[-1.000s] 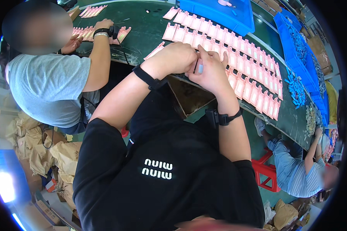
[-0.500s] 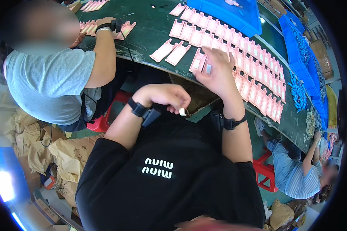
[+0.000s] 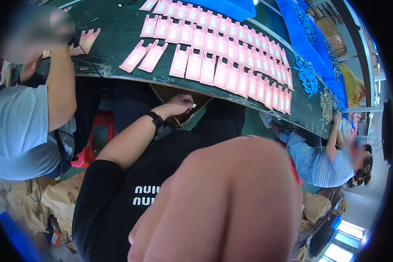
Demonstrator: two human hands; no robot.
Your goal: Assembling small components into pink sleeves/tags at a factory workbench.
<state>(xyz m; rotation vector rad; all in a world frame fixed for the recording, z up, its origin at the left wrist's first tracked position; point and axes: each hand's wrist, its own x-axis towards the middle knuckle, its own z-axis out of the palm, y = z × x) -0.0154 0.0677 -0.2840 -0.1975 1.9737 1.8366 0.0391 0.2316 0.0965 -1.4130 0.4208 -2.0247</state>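
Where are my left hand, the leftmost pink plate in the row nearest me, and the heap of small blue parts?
Left hand [image 3: 179, 104]: head view, on the back of the hand.
Leftmost pink plate [image 3: 135, 57]: head view, on its pale middle panel.
Blue heap [image 3: 306, 76]: head view, mid-heap.

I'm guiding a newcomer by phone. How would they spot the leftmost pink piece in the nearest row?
On the dark green table, find the long row of pink pieces along the near edge. At its left end, two pieces lie across a gap from the others. The left one is it: alone in that row, it has no pink neighbour on its left.
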